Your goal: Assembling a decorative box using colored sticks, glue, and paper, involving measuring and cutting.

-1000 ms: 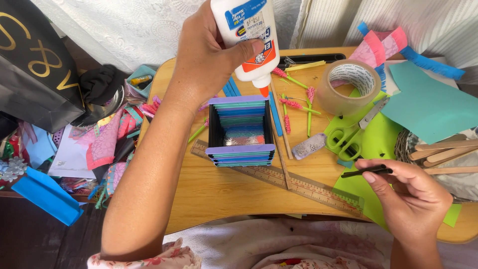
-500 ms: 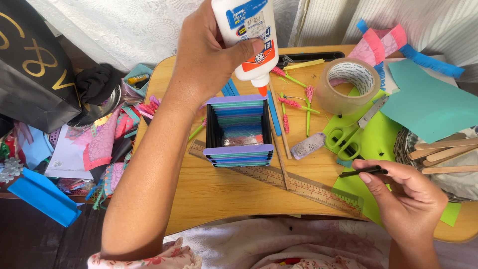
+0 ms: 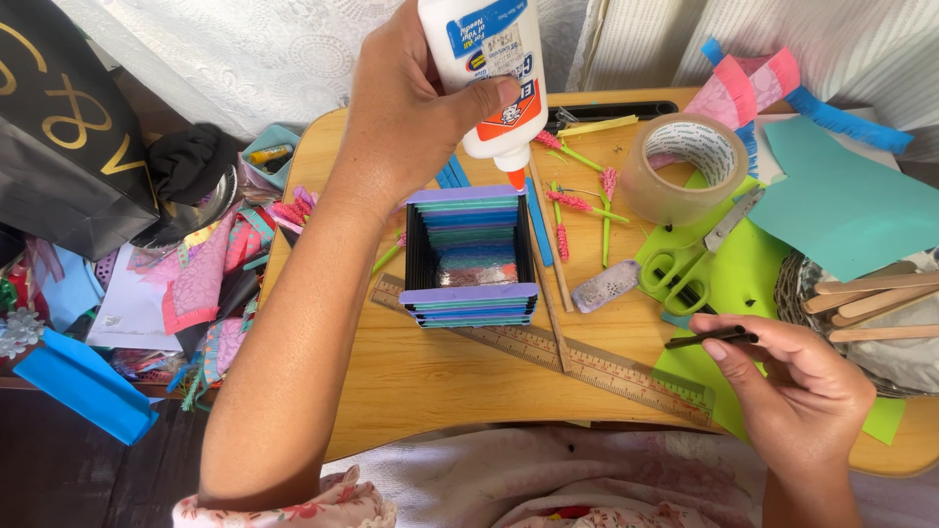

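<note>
Glue bottle point(image 3: 486, 73) tipped nozzle-down just above stick box point(image 3: 469, 256), gripped in left hand point(image 3: 411, 98). Right hand point(image 3: 797, 386), right of box, pinches dark stick point(image 3: 706, 338). Ruler point(image 3: 577, 357) below box; tape roll point(image 3: 683, 166), green scissors point(image 3: 690, 262) to right.

Both arms are bare from the wrist up. The left hand point(image 3: 411, 108) and the right hand point(image 3: 797, 391) wear no rings, watch or bracelets, and the nails are short and unpainted. Well below the left hand, at the upper arm, a short sleeve point(image 3: 293, 504) shows pale fabric with a pink and red floral print. The same light floral cloth covers the lap, below both hands.
</note>
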